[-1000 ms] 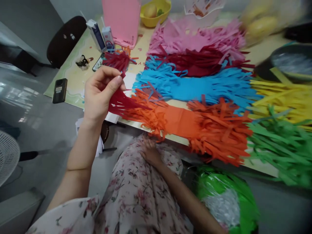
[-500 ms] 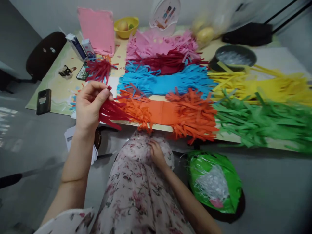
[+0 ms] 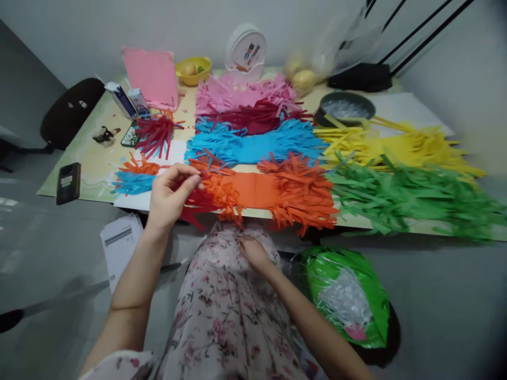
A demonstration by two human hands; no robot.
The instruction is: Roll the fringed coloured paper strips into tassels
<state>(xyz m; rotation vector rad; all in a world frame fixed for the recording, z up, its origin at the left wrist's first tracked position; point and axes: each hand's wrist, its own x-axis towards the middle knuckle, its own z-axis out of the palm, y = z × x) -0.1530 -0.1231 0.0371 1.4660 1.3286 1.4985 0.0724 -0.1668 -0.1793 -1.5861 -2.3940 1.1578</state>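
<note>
Above the near edge of the table, my left hand [image 3: 171, 196] pinches dark red fringe strips [image 3: 200, 198] between thumb and fingertips. The strips hang down to the right, beside the left end of an orange fringed piece [image 3: 255, 189]. My right hand [image 3: 253, 252] lies on the lap of the floral dress [image 3: 222, 285], fingers loosely extended and nothing visible in them. Behind the orange piece lie blue [image 3: 253, 149], dark red [image 3: 259, 117] and pink fringed pieces [image 3: 245, 91]. To the left are a small red and orange strip bundle [image 3: 155, 134] and a blue and orange one [image 3: 137, 181].
Yellow [image 3: 396, 143] and green fringe [image 3: 412, 187] cover the right side, with a dark bowl [image 3: 322, 113] behind. A phone-like black device [image 3: 68, 183] lies at the left edge. A green bag [image 3: 374, 285] sits below the table, and papers [image 3: 119, 245] lie below at left.
My left hand has moved right and down with the dark red strips, toward the orange piece. My right hand stays on the lap. The view has shifted slightly.
</note>
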